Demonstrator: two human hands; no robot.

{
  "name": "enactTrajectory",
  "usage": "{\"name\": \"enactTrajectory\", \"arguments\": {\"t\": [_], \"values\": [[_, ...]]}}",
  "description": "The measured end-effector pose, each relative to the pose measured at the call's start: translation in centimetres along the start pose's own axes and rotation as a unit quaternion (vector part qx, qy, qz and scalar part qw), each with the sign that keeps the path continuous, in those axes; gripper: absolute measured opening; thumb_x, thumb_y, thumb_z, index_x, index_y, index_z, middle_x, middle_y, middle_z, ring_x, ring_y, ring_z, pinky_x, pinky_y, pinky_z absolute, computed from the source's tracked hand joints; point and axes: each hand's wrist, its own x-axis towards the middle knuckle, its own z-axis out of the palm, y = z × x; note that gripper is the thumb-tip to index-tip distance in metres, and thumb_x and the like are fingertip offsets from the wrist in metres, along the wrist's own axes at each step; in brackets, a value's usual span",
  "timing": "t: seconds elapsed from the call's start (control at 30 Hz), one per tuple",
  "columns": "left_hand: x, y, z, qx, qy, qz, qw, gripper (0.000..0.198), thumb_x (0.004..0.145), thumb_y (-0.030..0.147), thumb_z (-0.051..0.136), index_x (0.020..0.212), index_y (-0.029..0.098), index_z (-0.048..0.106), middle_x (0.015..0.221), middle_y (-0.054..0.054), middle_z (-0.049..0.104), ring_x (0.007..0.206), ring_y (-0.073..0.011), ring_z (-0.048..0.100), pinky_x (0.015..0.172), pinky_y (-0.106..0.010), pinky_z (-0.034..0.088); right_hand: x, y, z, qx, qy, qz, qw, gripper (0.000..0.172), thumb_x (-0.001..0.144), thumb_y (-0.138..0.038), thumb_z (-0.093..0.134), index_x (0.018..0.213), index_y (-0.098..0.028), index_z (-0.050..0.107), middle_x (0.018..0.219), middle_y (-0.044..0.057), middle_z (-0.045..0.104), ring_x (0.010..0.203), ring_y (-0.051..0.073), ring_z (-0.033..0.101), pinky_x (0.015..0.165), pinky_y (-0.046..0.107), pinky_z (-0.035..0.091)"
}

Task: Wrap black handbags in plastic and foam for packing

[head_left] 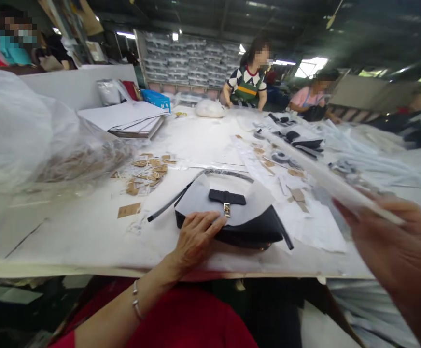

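Note:
A black handbag (254, 233) lies on the table in front of me, with white tissue paper (192, 195) over its top. Its dark buckle tab (227, 196) and gold clasp (227, 209) show above the paper. The strap (167, 205), partly wrapped, arches behind the bag. My left hand (198, 237) rests on the bag's front left, fingers stretched flat over paper and bag beside the clasp. At the right, my right hand (395, 232) is raised and smeared by motion. Its fingers are closed around the near end of a long white strip (319, 169), whose material is unclear.
Brown cardboard tags (148, 174) are heaped left of the bag, near a big clear plastic bag (33, 130). A stack of white sheets (123, 118) lies behind. Paper and black pieces (304, 142) cover the right. Two people (248, 82) work across the table.

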Motion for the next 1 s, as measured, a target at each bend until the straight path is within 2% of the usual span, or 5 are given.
{"name": "enactTrajectory", "arguments": {"t": [0.1, 0.27, 0.53, 0.77, 1.0], "values": [[-0.4, -0.2, 0.0, -0.005, 0.011, -0.001, 1.000, 0.040, 0.094, 0.013, 0.047, 0.131, 0.026, 0.057, 0.127, -0.004, 0.066, 0.114, -0.0190, 0.059, 0.097, -0.037, 0.037, -0.1, -6.3, 8.4, 0.210, -0.156, -0.149, 0.954, 0.015, 0.079, -0.028, 0.067, 0.089, -0.027, 0.056, 0.126, 0.005, 0.065, 0.124, 0.027, 0.057, 0.103, 0.047, 0.045], [-0.5, -0.5, 0.0, -0.016, 0.021, -0.006, 1.000, 0.038, 0.096, 0.015, 0.047, 0.130, 0.028, 0.057, 0.128, -0.001, 0.065, 0.113, -0.0171, 0.058, 0.099, -0.035, 0.037, 0.0, -6.9, 16.1, 0.018, -0.342, -0.181, 0.922, 0.005, 0.081, -0.025, 0.056, 0.086, -0.024, 0.057, 0.120, 0.004, 0.070, 0.118, 0.024, 0.061, 0.104, 0.047, 0.042], [-0.8, -0.6, 0.1, -0.056, 0.058, 0.010, 0.997, 0.036, 0.095, 0.016, 0.051, 0.130, 0.023, 0.057, 0.128, -0.006, 0.064, 0.112, -0.0180, 0.059, 0.098, -0.035, 0.040, -0.7, -3.3, 10.7, -0.231, -0.360, -0.217, 0.877, 0.014, 0.089, -0.024, 0.042, 0.083, -0.026, 0.054, 0.120, 0.006, 0.070, 0.117, 0.024, 0.063, 0.098, 0.045, 0.050], [1.3, -1.7, -2.8, -0.130, 0.042, -0.013, 0.991, 0.044, 0.093, 0.014, 0.055, 0.136, 0.014, 0.048, 0.144, -0.018, 0.048, 0.112, -0.0185, 0.060, 0.094, -0.032, 0.050, -0.6, -1.7, 9.8, -0.232, -0.340, -0.335, 0.848, 0.024, 0.091, -0.018, 0.044, 0.106, -0.024, 0.062, 0.111, 0.006, 0.072, 0.110, 0.020, 0.067, 0.094, 0.034, 0.055], [3.4, -2.0, -2.9, -0.058, -0.023, -0.004, 0.998, 0.027, 0.095, 0.013, 0.051, 0.120, 0.011, 0.058, 0.116, -0.012, 0.068, 0.096, -0.0228, 0.065, 0.084, -0.038, 0.057, -0.4, -1.8, 8.5, -0.242, -0.351, -0.341, 0.838, 0.021, 0.093, -0.017, 0.043, 0.101, -0.024, 0.061, 0.118, 0.007, 0.070, 0.113, 0.020, 0.065, 0.095, 0.031, 0.055]]}}
